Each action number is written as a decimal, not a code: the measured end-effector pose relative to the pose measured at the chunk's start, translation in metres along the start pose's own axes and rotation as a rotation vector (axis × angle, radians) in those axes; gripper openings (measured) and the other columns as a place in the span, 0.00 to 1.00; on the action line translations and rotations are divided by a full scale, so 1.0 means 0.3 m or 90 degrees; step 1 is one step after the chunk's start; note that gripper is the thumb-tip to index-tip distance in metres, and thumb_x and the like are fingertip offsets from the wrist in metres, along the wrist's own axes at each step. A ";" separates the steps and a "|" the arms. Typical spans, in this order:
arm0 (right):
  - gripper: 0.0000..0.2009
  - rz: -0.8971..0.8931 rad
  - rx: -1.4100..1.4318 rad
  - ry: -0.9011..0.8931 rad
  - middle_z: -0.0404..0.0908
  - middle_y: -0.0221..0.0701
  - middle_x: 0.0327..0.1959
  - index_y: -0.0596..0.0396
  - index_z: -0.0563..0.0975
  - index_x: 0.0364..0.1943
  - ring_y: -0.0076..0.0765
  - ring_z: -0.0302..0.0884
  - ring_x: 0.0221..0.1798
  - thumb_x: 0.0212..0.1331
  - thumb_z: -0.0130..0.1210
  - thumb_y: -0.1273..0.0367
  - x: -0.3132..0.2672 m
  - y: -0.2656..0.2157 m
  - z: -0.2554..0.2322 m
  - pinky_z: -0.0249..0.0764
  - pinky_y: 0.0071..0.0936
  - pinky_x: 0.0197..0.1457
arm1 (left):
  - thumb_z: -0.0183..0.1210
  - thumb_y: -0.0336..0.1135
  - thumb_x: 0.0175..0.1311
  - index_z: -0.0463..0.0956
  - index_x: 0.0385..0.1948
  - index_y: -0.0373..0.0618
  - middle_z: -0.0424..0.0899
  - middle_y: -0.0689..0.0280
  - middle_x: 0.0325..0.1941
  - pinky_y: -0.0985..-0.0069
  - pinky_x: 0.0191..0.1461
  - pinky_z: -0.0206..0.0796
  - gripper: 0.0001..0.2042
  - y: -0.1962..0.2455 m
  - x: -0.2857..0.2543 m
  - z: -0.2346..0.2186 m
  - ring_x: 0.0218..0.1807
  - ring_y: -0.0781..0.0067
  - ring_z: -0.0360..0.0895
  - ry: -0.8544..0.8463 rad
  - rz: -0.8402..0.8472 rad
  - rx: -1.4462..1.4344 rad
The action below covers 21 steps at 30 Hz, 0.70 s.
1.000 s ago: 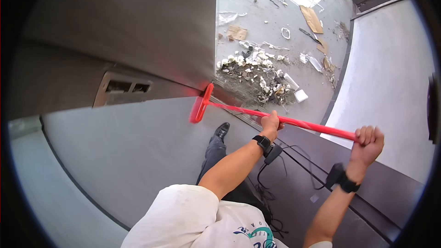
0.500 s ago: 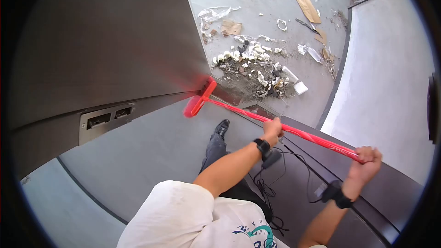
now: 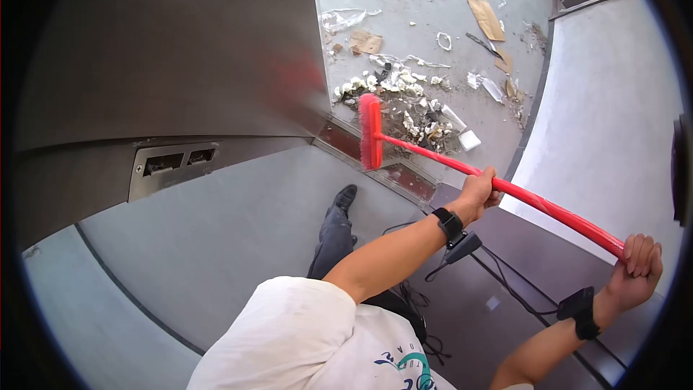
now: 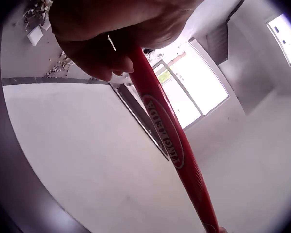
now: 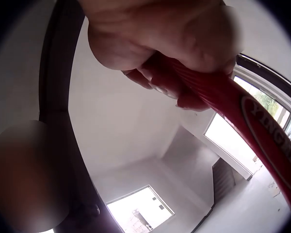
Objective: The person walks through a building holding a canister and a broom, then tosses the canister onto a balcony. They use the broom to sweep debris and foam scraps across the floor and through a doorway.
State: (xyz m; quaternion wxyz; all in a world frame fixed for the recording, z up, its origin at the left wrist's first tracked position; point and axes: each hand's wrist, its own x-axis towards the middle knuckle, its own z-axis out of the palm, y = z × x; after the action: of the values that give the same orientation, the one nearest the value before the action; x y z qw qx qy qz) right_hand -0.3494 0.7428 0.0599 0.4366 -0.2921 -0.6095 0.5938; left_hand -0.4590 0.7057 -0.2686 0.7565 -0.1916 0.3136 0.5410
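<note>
Broom head point(image 3: 370, 132) mid-frame, gap left to panel point(image 3: 180, 50) edge; earlier at that edge. Left hand point(image 3: 479, 195), right hand point(image 3: 635, 272): fingers curled round handle point(image 3: 552, 211).

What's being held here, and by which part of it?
A red broom, by its handle: the left hand grips partway along, the right hand the end away from the bristles.

One broom point(image 3: 371, 132); two hands point(image 3: 478, 193); two wrist straps point(image 3: 448, 224); one black shoe point(image 3: 346, 199); one white ring point(image 3: 444, 41); at least three flat brown pieces point(image 3: 486, 18); white lumps point(image 3: 404, 87) too crowded to count.
</note>
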 end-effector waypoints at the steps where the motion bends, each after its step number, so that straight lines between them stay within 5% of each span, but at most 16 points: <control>1: 0.18 0.005 0.000 -0.054 0.51 0.23 0.10 0.46 0.54 0.12 0.20 0.47 0.15 0.60 0.40 0.70 0.029 -0.009 -0.003 0.55 0.20 0.27 | 0.49 0.44 0.58 0.68 0.20 0.49 0.67 0.71 0.14 0.75 0.23 0.69 0.12 0.011 -0.029 -0.004 0.16 0.79 0.67 0.012 -0.011 -0.019; 3: 0.18 0.005 0.011 -0.110 0.51 0.23 0.10 0.47 0.54 0.12 0.20 0.46 0.14 0.59 0.42 0.70 0.067 0.045 0.042 0.54 0.21 0.24 | 0.50 0.45 0.58 0.68 0.21 0.49 0.69 0.71 0.16 0.77 0.24 0.69 0.12 0.018 -0.045 -0.063 0.17 0.78 0.69 -0.002 -0.019 -0.063; 5: 0.18 0.021 0.006 -0.172 0.52 0.23 0.08 0.48 0.55 0.11 0.21 0.47 0.11 0.54 0.46 0.68 0.101 0.168 0.127 0.53 0.23 0.20 | 0.48 0.42 0.57 0.68 0.20 0.48 0.69 0.69 0.15 0.77 0.21 0.68 0.10 0.060 -0.002 -0.135 0.16 0.77 0.68 0.110 -0.012 -0.063; 9: 0.17 -0.021 -0.063 -0.278 0.58 0.24 0.05 0.49 0.57 0.08 0.23 0.53 0.09 0.46 0.52 0.67 0.015 0.308 0.309 0.56 0.24 0.18 | 0.45 0.38 0.55 0.64 0.17 0.48 0.67 0.68 0.10 0.76 0.14 0.65 0.10 0.149 0.227 -0.282 0.09 0.73 0.66 0.071 0.029 -0.111; 21: 0.20 -0.109 -0.078 -0.192 0.60 0.19 0.04 0.45 0.58 0.08 0.14 0.56 0.07 0.49 0.55 0.67 -0.182 0.063 0.097 0.53 0.10 0.14 | 0.48 0.42 0.58 0.67 0.19 0.48 0.72 0.66 0.15 0.74 0.26 0.70 0.11 -0.041 0.042 -0.073 0.17 0.71 0.72 -0.052 0.003 -0.040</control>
State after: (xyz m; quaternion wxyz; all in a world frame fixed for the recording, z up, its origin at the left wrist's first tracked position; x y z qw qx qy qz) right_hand -0.3535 0.6838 0.0337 0.3703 -0.1726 -0.7257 0.5536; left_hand -0.4507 0.6964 -0.2937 0.7612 -0.1923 0.2655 0.5595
